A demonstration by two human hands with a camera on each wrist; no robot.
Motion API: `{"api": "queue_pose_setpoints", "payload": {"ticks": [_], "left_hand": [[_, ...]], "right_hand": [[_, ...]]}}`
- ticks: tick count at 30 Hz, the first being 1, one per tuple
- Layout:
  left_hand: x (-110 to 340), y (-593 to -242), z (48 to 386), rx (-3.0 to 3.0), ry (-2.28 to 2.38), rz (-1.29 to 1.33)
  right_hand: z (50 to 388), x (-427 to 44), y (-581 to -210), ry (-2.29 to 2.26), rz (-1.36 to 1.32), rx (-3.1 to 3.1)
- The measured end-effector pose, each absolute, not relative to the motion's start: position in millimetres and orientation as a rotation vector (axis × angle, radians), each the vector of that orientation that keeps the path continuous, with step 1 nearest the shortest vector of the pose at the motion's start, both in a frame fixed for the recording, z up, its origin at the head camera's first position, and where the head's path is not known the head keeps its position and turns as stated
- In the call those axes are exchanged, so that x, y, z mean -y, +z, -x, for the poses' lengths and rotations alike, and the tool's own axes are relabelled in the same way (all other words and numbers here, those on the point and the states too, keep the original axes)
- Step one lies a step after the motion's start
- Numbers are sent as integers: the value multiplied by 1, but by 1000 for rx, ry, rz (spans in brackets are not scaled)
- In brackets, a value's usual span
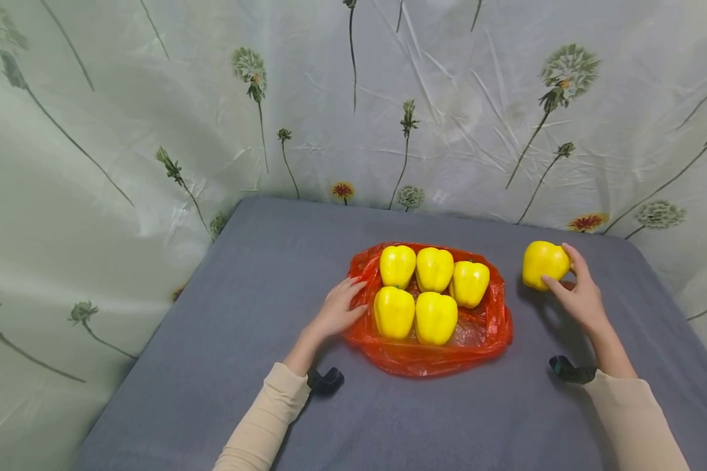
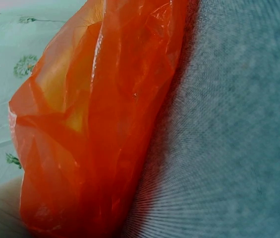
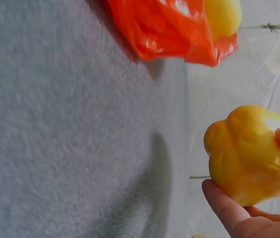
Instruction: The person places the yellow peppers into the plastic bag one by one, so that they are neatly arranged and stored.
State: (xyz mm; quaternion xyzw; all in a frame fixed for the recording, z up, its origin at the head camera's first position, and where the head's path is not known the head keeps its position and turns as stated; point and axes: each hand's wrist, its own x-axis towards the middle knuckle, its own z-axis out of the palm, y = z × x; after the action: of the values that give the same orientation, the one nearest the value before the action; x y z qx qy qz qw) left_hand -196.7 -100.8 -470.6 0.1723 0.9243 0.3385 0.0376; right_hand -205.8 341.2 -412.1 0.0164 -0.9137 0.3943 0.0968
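Observation:
A red plastic bag lies open on the grey-covered table with several yellow bell peppers inside it. My left hand holds the bag's left rim; in the left wrist view the red film hides its fingers. My right hand grips one more yellow bell pepper above the table, to the right of the bag. The right wrist view shows the thumb and fingers on opposite sides of this pepper, apart from the bag.
The grey cloth covers the table. Behind it and at the left hangs a pale curtain with dandelion prints. Dark wrist-worn devices sit under both forearms.

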Motion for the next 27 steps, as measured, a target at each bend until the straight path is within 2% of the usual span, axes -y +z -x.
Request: {"api": "queue_pose_setpoints", "payload": {"ticks": [27], "left_hand": [[101,-472,197,-2851,1027,-551]], "right_hand": [[170,-309,-408,1320,-141,2611]]}}
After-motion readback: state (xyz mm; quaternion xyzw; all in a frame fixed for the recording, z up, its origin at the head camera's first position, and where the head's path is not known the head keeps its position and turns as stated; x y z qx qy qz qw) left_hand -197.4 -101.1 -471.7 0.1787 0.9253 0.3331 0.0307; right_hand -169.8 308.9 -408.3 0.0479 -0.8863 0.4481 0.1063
